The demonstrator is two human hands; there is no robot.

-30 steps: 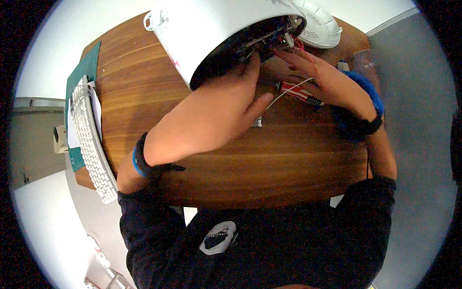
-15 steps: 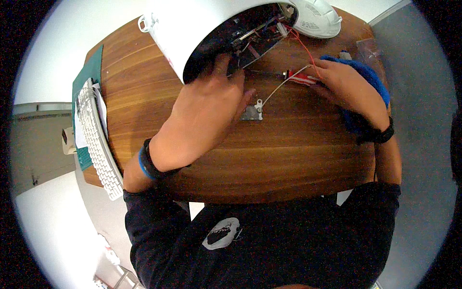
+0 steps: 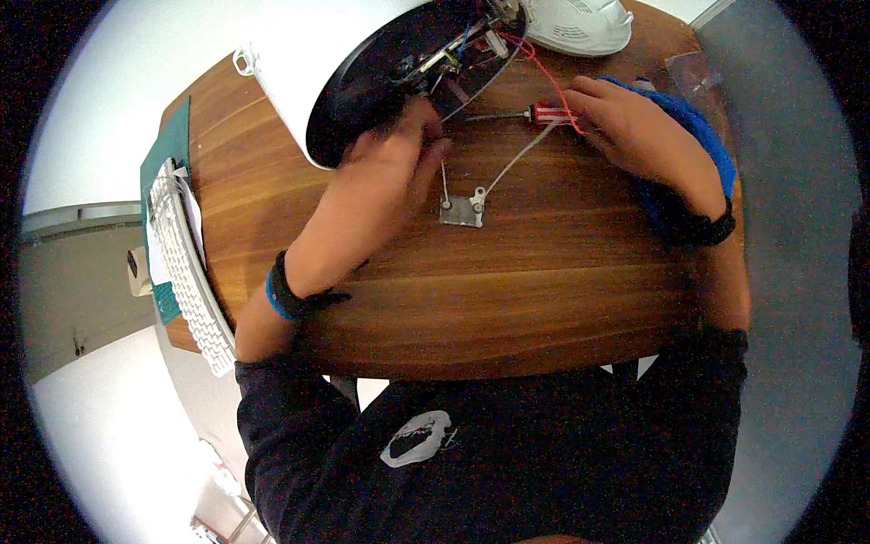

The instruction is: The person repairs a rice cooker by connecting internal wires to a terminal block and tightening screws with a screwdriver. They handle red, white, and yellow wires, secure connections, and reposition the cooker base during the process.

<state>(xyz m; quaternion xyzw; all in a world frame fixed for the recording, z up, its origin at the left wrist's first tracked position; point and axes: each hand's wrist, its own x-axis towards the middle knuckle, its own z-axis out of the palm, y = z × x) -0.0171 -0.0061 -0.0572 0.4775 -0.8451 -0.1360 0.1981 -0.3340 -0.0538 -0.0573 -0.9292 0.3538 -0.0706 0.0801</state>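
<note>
A white rounded appliance housing point(image 3: 290, 63) lies on its side, with dark inner parts and wires showing through its opening. At the opening's near rim is my left hand point(image 3: 385, 168), fingers curled, blurred and partly hidden. My right hand point(image 3: 630, 127) is closed round the red handle of a screwdriver point(image 3: 546, 113), whose shaft points left toward the housing. Between my hands a small grey metal plate point(image 3: 462, 211) lies on the table. Two pale leads rise from it, one toward my left hand, the other to the screwdriver handle. A red wire point(image 3: 555, 80) runs from the housing over my right fingers.
A blue cloth point(image 3: 693, 136) lies beneath my right wrist, near a clear plastic bag point(image 3: 693, 72). Behind stands a white vented cover point(image 3: 580, 25). At the left edge are a white keyboard point(image 3: 186, 263) and a green mat point(image 3: 169, 136) on the wooden table point(image 3: 507, 299).
My left hand has shifted left, uncovering the plate's second lead. The housing appears farther left in the view. My right hand still holds the screwdriver, now slightly higher in the picture.
</note>
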